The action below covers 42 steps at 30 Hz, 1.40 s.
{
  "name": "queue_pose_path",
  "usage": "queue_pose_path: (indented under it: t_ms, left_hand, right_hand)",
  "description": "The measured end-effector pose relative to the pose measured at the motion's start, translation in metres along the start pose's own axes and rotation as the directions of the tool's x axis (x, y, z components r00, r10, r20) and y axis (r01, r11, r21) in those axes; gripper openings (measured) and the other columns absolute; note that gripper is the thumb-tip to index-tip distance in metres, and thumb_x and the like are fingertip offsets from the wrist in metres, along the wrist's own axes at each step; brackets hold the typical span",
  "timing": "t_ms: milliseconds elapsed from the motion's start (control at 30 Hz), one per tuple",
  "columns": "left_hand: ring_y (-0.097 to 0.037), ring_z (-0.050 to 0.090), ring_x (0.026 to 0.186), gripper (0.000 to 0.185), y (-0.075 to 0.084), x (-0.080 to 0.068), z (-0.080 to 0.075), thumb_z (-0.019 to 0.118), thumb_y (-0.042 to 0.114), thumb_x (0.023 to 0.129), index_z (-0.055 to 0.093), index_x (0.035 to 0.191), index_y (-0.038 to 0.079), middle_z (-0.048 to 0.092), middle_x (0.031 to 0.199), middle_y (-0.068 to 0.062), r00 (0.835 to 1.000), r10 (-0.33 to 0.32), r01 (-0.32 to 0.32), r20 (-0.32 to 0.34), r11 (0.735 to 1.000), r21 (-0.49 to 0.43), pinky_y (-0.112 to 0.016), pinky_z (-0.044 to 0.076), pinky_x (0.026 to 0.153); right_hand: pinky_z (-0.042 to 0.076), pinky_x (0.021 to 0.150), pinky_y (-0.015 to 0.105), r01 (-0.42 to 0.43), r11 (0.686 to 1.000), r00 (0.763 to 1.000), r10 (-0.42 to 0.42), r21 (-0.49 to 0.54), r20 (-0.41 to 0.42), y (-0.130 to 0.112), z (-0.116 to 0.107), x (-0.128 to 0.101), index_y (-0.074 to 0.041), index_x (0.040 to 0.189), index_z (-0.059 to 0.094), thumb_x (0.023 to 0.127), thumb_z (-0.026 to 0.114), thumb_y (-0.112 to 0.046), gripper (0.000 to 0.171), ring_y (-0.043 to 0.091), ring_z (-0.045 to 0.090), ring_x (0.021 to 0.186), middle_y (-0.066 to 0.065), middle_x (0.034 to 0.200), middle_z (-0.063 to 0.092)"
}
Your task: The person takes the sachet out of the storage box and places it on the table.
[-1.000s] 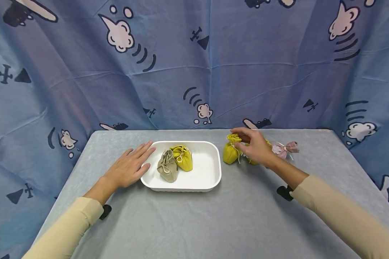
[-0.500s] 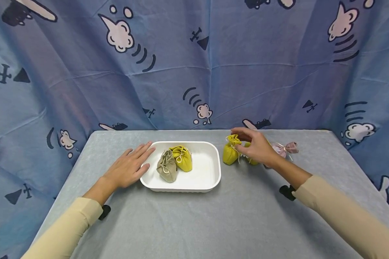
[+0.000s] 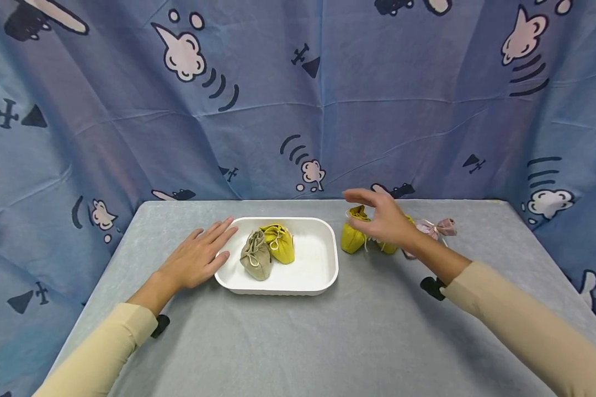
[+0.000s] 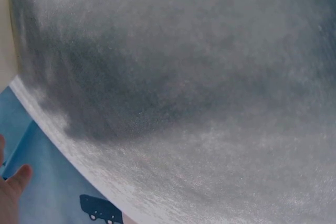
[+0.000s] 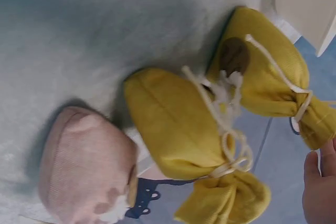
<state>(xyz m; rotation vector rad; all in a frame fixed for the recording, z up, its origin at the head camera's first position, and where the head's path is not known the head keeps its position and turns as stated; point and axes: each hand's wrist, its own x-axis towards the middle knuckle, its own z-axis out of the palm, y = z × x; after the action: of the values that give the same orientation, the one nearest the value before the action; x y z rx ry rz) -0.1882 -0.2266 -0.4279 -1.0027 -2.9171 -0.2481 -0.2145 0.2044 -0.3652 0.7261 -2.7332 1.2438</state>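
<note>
Yellow drawstring pouch [image 3: 352, 234] stands upright on the grey desk [image 3: 298, 331], directly under the right hand [image 3: 384, 220], whose grip hangs open, empty

Your left wrist camera looks almost straight onto the grey table cover [image 4: 199, 66], which fills nearly the whole picture with a fine, felt-like grain. A broad dark shadow lies across the upper left part of it, while the lower right is paler and brightly lit. The table edge [image 4: 79, 153] runs as a curved line from the left side down to the bottom. Beyond it you see the blue cloth [image 4: 50, 182] with a small dark printed figure [image 4: 101, 209]. At the lower left corner, fingertips [image 4: 16, 182] of a hand just enter the frame.
</note>
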Motion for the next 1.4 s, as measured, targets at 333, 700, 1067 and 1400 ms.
queue_pose_path:
  t_ms: [333, 700, 1067, 1400]
  left_hand:
    - [-0.033, 0.027, 0.147, 0.06, 0.0, 0.0, 0.0, 0.041, 0.037, 0.105, 0.029, 0.158, 0.011, 0.022, 0.164, -0.01, 1.0, 0.007, -0.007, -0.003, 1.0, 0.006, -0.061, 0.03, 0.109]
    - [-0.033, 0.027, 0.147, 0.06, 0.001, 0.0, 0.0, 0.042, 0.036, 0.105, 0.029, 0.158, 0.011, 0.022, 0.164, -0.01, 1.0, 0.005, -0.005, 0.003, 1.0, -0.004, -0.061, 0.029, 0.109]
    - [-0.032, 0.028, 0.147, 0.06, 0.0, -0.001, 0.0, 0.042, 0.036, 0.105, 0.028, 0.158, 0.012, 0.02, 0.165, -0.008, 1.0, 0.0, 0.0, 0.003, 1.0, 0.003, -0.06, 0.03, 0.11]
    - [-0.032, 0.028, 0.147, 0.06, -0.001, -0.001, 0.001, 0.043, 0.034, 0.105, 0.028, 0.158, 0.011, 0.018, 0.166, -0.007, 1.0, 0.009, -0.009, -0.003, 1.0, 0.001, -0.06, 0.03, 0.109]
  right_hand:
    - [0.044, 0.103, 0.05, 0.009, 1.0, 1.0, -0.009, 0.028, 0.025, -0.016, 0.012, 0.007, -0.006, 0.139, 0.056, 0.086, 0.076, -0.007, 0.056, 0.03, 0.056, 0.126, 0.013, 0.137, 0.06]
    - [0.049, 0.098, 0.048, 0.053, 0.994, 0.997, -0.058, 0.095, 0.055, -0.03, 0.034, 0.013, -0.006, 0.138, 0.056, 0.084, 0.077, -0.008, 0.058, 0.027, 0.055, 0.128, 0.011, 0.139, 0.058]
    - [0.043, 0.106, 0.047, 0.101, 0.984, 0.988, -0.116, 0.144, 0.098, -0.043, 0.052, 0.021, 0.0, 0.138, 0.055, 0.084, 0.079, -0.007, 0.06, 0.029, 0.057, 0.126, 0.015, 0.139, 0.058]
    - [0.045, 0.105, 0.039, 0.136, 0.979, 0.978, -0.157, 0.154, 0.136, -0.051, 0.07, 0.028, 0.003, 0.134, 0.058, 0.083, 0.079, -0.004, 0.055, 0.031, 0.06, 0.122, 0.016, 0.136, 0.06]
